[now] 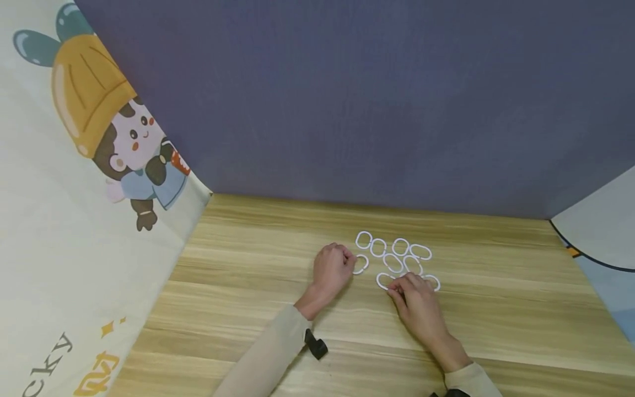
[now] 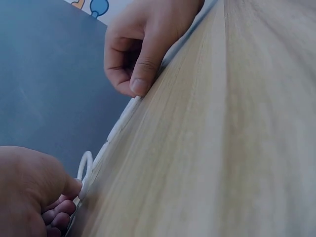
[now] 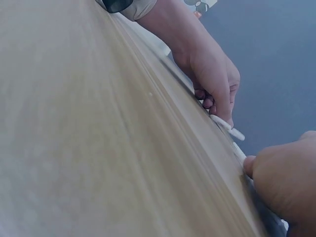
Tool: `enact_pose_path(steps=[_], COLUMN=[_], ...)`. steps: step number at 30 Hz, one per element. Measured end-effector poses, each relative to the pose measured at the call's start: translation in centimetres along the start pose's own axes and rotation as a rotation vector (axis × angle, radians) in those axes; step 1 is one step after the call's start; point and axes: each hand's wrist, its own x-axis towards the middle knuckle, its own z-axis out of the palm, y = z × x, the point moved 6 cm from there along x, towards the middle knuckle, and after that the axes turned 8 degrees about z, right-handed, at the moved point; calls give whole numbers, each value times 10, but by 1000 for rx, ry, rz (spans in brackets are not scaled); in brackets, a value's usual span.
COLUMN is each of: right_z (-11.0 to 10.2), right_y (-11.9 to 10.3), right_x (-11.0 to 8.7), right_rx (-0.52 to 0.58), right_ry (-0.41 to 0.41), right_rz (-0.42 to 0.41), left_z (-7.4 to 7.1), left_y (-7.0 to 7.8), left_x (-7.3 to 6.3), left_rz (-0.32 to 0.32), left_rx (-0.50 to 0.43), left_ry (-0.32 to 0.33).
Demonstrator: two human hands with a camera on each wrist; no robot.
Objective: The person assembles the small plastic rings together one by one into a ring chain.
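My left hand point(image 1: 333, 270) pinches a thin white oval ring point(image 1: 368, 263) between thumb and fingers, at the left of a group of similar rings. In the left wrist view this ring point(image 2: 90, 163) stands tilted up at the fingertips. My right hand point(image 1: 420, 309) is low over the front of the group, thumb and index finger pinching the edge of another white ring point(image 1: 378, 280). Beneath its fingers a ring point(image 1: 439, 283) at the right is partly hidden. In the right wrist view the left hand point(image 3: 212, 74) holds its ring just above the tabletop.
Several more white rings, such as an upper-left one point(image 1: 364, 231) and an upper-right one point(image 1: 430, 255), lie close together behind the hands. The wooden table point(image 1: 238, 264) meets a dark blue-grey panel point(image 1: 347, 110) at the back. A cartoon-printed sheet point(image 1: 39, 220) hangs at the left.
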Motion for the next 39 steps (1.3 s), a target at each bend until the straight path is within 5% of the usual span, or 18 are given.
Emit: enact_pose_path(steps=[9,17,25,30,35,39], right_z=[-4,-11,-19,-15,-12,-14], right_y=[0,4,8,18,27,31], right_x=[0,2,3,4,7,10], right_rx=[63,322,643,809,950,983], right_ry=[48,122,222,216,207,213], right_rz=[34,167,252,390,543,579], left_z=[2,-4,-14,-20,-22,-22], left_y=[-8,-4,-4,-7,-12,-14], left_x=[0,-2,-3,-4,-5,-6], left_rz=[-83,-113,-90,-89,-125,-174], left_rx=[-246,-482,-625,-668,-713,-720], left_ry=[5,-52,-33,9,23,26])
